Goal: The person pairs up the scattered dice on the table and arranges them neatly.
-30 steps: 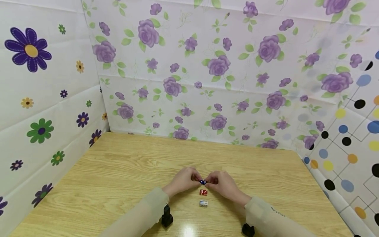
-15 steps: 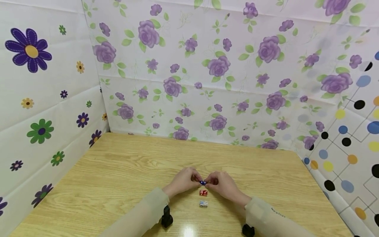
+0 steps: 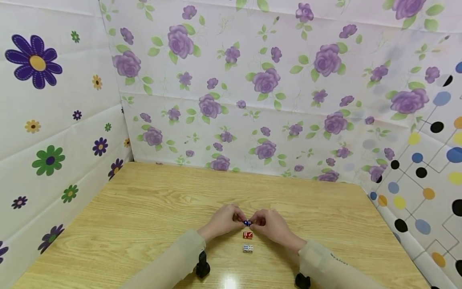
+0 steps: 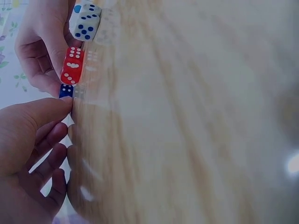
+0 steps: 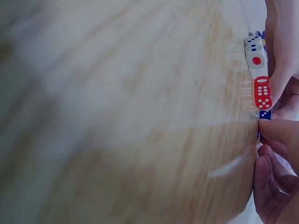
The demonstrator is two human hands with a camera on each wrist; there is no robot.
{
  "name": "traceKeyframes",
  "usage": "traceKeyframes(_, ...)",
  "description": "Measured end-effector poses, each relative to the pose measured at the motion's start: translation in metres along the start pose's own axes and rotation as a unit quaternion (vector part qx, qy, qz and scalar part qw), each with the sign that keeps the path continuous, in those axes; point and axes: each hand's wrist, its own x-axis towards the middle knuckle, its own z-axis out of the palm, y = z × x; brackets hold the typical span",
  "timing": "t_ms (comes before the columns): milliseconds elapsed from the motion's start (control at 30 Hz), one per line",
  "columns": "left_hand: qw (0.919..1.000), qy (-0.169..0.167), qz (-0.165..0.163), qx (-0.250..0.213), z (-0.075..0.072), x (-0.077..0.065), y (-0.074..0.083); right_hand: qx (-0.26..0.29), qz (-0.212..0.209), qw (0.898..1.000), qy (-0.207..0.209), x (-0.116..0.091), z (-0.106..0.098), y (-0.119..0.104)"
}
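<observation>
Two small blue dice (image 3: 247, 223) sit side by side on the wooden table, between the fingertips of both hands. My left hand (image 3: 224, 221) pinches the left one from its side, thumb nearest me. From the opposite side my right hand (image 3: 272, 227) pinches the right one in the same way. Just nearer to me is a pair of red dice (image 3: 248, 235), side by side, and nearer still a pair of white dice (image 3: 248, 248) with coloured pips. In the left wrist view a blue die (image 4: 66, 91) shows beyond the left thumb, partly covered by fingers.
The wooden table (image 3: 162, 208) meets a flower-printed cloth (image 3: 231, 132) at the back. More patterned cloth stands at the left and right sides. Black wrist cameras (image 3: 203, 268) hang under both sleeves, close to the tabletop.
</observation>
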Motion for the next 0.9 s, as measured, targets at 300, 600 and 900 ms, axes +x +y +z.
traceKeyframes(300, 0.9998, 0.005, 0.013, 0.015, 0.0010, -0.0005, 0.0021, 0.002, 0.003, 1.000, -0.004, -0.0011, -0.0022, -0.0002)
traceKeyframes(600, 0.9997, 0.007, 0.013, 0.019, 0.0016, 0.0008, 0.0013, -0.002, 0.005, 1.000, 0.001, -0.0027, -0.0033, -0.0021)
traceKeyframes(900, 0.9997, -0.003, 0.019, 0.012, 0.0013, 0.0003, -0.0021, 0.020, 0.004, 1.000, -0.007, -0.0023, -0.0024, 0.0008)
